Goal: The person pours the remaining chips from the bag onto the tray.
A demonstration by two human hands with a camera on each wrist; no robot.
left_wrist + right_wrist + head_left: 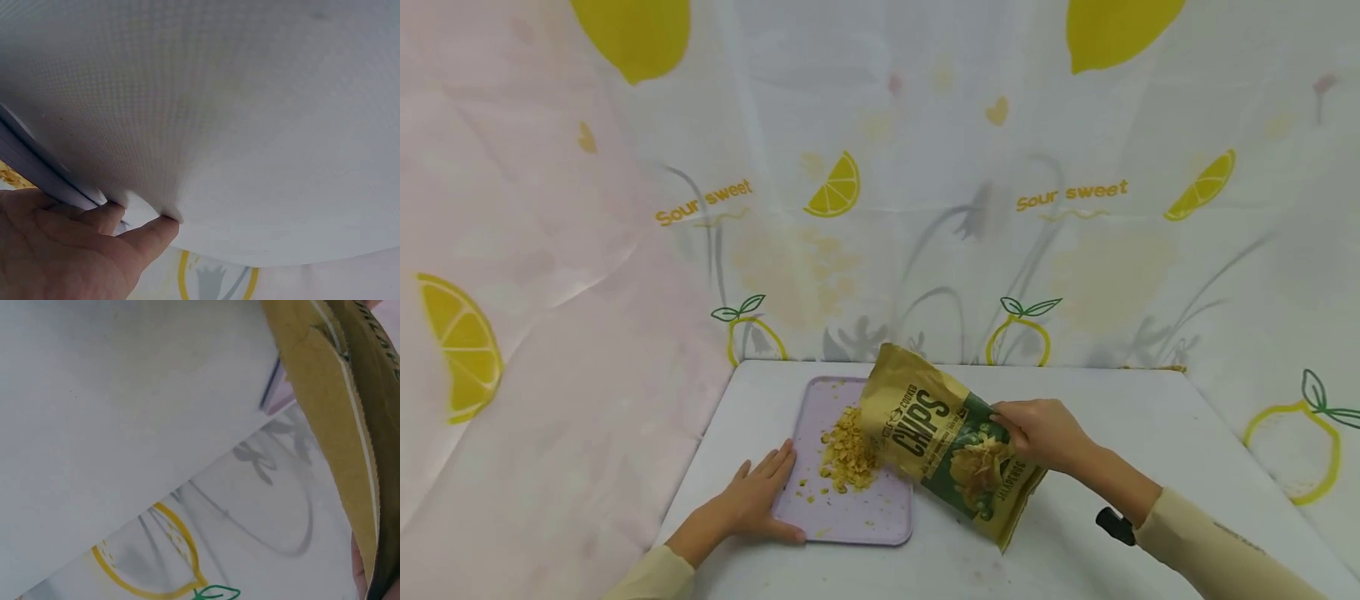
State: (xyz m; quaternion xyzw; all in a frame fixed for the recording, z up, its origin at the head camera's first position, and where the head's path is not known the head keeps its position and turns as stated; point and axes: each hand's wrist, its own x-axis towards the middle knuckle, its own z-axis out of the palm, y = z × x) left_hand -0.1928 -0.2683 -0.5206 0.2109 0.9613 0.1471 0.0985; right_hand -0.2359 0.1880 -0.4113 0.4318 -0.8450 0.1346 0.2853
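My right hand (1047, 433) grips a gold and green chips bag (936, 442) by its side edge, thumb on the printed front. The bag tilts with its upper left end over a pale purple tray (887, 521). On the tray lies a heap of broken yellow chips (847, 454), partly hidden by the bag, with loose crumbs around it. My left hand (756, 498) rests at the tray's left edge with fingers spread. In the left wrist view, fingertips of that hand (81, 244) touch the white table beside the tray rim. The right wrist view shows the bag's seam (359, 425) close up.
The white table (1097, 533) carries a few stray crumbs near its front. A patterned lemon curtain (895, 275) stands along its back edge and continues on both sides. A black band (1115, 526) sits at the right wrist.
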